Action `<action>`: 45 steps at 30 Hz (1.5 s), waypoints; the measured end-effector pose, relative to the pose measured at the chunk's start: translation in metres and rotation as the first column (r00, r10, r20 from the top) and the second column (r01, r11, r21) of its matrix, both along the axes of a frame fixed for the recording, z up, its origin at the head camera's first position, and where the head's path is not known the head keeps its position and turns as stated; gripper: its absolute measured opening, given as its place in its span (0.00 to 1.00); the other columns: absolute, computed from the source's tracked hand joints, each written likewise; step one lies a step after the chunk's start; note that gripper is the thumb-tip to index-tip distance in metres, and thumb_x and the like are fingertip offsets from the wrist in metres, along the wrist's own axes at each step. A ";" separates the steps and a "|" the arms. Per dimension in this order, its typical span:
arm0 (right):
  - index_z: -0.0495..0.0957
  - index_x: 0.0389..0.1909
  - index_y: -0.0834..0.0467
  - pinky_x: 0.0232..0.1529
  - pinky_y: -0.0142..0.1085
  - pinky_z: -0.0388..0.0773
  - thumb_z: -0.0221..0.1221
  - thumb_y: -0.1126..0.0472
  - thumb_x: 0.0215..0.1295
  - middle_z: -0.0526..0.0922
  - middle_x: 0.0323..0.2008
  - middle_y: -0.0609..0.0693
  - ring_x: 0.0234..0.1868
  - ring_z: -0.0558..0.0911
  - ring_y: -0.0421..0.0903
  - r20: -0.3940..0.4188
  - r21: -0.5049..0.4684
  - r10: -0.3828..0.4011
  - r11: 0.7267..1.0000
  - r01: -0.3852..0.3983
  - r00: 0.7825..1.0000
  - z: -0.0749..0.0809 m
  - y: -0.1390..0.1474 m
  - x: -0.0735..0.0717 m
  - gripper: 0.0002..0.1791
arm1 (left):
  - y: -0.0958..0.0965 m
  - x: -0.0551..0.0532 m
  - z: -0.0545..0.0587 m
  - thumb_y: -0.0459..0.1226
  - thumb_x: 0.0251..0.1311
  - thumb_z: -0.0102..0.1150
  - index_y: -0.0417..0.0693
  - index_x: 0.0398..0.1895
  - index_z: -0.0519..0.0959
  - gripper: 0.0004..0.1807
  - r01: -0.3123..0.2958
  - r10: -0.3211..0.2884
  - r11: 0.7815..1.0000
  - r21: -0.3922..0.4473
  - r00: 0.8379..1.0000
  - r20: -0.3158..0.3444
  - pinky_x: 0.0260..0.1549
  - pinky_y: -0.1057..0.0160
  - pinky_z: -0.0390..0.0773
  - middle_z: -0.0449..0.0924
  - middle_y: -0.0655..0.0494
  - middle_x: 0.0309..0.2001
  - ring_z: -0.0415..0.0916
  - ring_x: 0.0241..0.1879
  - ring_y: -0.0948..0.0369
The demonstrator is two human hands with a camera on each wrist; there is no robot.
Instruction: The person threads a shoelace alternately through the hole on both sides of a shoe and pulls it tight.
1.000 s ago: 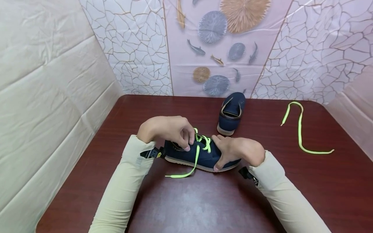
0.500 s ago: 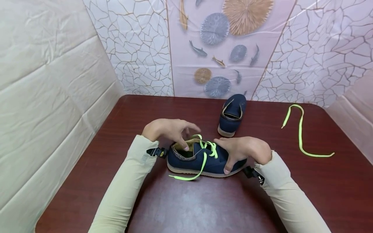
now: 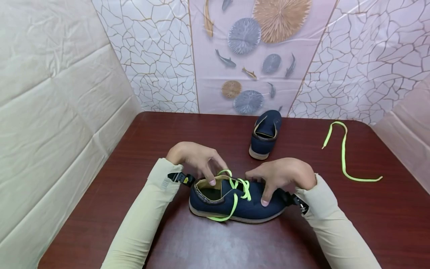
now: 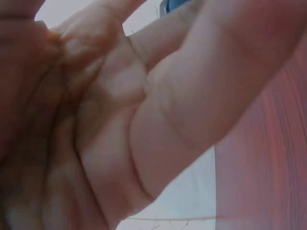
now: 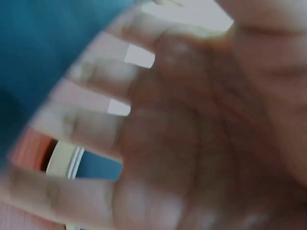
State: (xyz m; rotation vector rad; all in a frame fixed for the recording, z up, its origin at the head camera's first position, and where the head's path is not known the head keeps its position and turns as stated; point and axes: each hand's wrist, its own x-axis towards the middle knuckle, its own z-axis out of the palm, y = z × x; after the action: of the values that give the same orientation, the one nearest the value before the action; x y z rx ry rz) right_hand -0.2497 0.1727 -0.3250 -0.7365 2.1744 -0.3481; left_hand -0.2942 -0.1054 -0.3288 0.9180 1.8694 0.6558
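Observation:
A navy lace-up shoe rests on the table with its toe to the right. Its neon green lace is threaded near the throat, and one loose length hangs down the near side, its end tucked by the sole. My right hand grips the toe, thumb on the near side and fingers behind; the right wrist view shows those fingers along the dark blue upper. Over the shoe's opening, my left hand is spread loosely, its thumb overlapping the collar and its forefinger close to the far lace loop. The left palm appears bare.
A second navy shoe, without a visible lace, stands at the back of the table, toe away. A separate green lace lies curved at the right. Dark red table meets a patterned wall sheet behind.
The shoe has come nearer to me, showing more of its opening. My left hand's fingers have loosened and spread. The near lace end now runs against the sole instead of out on the table.

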 end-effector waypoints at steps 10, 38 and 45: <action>0.81 0.48 0.58 0.42 0.39 0.79 0.65 0.66 0.73 0.85 0.38 0.47 0.39 0.82 0.44 -0.370 -0.330 -0.123 0.944 -0.007 0.921 0.007 0.034 -0.026 0.07 | 0.006 0.005 0.000 0.30 0.64 0.71 0.56 0.54 0.89 0.17 0.037 -0.040 0.998 0.048 0.997 0.062 0.30 0.60 0.81 0.88 0.55 0.38 0.80 0.34 0.64; 0.79 0.61 0.59 0.39 0.42 0.76 0.59 0.58 0.80 0.77 0.43 0.57 0.41 0.77 0.53 -0.429 -0.547 -0.547 0.790 0.275 0.719 -0.055 0.089 -0.066 0.15 | 0.007 -0.023 -0.046 0.41 0.79 0.57 0.42 0.59 0.84 0.16 -0.192 0.282 0.928 0.318 0.922 -0.267 0.38 0.59 0.87 0.86 0.46 0.44 0.86 0.42 0.55; 0.83 0.55 0.59 0.46 0.44 0.74 0.63 0.59 0.77 0.80 0.39 0.52 0.41 0.77 0.49 -0.488 -0.515 -0.443 0.842 0.163 0.752 -0.044 0.079 -0.062 0.12 | 0.008 -0.027 -0.061 0.38 0.77 0.60 0.42 0.59 0.84 0.14 -0.290 0.399 0.892 0.348 0.867 -0.299 0.40 0.62 0.83 0.87 0.50 0.45 0.84 0.37 0.54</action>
State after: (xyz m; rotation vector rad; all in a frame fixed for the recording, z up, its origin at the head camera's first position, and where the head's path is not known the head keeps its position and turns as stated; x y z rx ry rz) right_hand -0.3118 0.2513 -0.3688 -0.7937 2.8809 -0.9247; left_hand -0.3210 -0.0974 -0.3893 0.9417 2.3471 1.0664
